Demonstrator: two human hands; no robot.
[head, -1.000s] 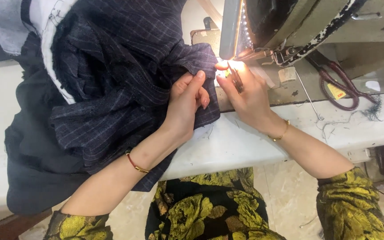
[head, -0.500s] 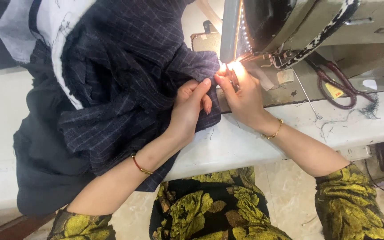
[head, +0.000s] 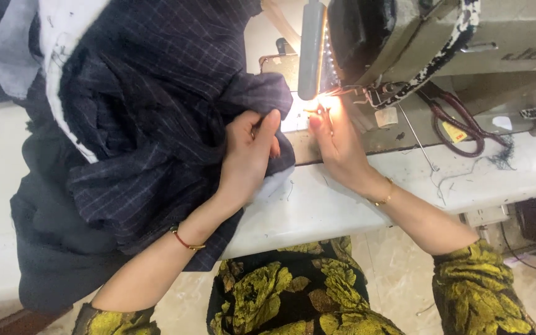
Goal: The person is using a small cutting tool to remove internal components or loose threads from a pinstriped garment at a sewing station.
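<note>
Two hands: left grip (head: 249,155) flat on dark checked fabric (head: 156,124) (fingers spread), right grip (head: 336,146) beside it, closure unclear.

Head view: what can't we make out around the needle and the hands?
- Needle area: washed out by the lamp glare, head view.
- Right hand fingertips: lost in that glare.
- Dark checked fabric: its edge under the left hand is covered.
- Grey sewing machine: top cut off by the frame edge.
</note>
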